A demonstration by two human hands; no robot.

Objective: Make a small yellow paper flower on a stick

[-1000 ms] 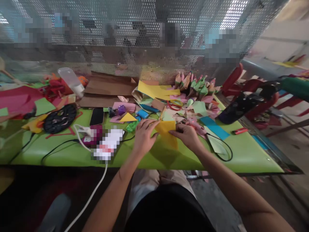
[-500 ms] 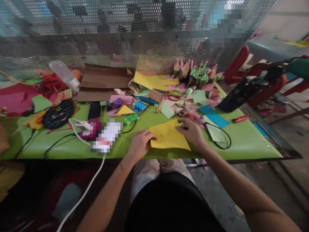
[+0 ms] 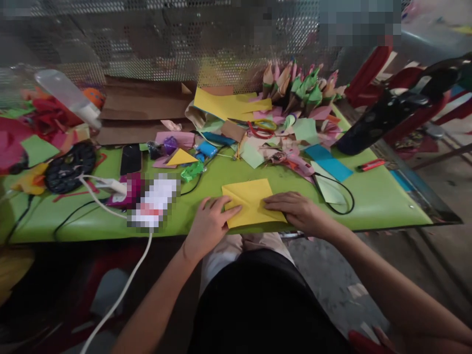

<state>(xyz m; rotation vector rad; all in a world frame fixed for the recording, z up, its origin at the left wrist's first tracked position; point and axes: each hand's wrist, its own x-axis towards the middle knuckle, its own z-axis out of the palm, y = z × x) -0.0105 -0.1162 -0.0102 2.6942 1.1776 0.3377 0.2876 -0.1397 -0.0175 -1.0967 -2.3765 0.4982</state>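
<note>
A yellow sheet of paper lies near the front edge of the green-covered table, with a crease across its middle. My left hand grips its left edge, the thumb stretched over the top face and the fingers at the border. At the right edge, my right hand holds the sheet with fingers close together; its thumb is mostly hidden.
Left of the sheet are a white phone on a cable and a black phone. Behind lie paper scraps, scissors and a glue gun. A dark bottle leans at right.
My right hand has slid from the sheet's upper right corner down to its right edge. My left thumb now reaches further over the paper, which lies flatter. The view has shifted slightly.
</note>
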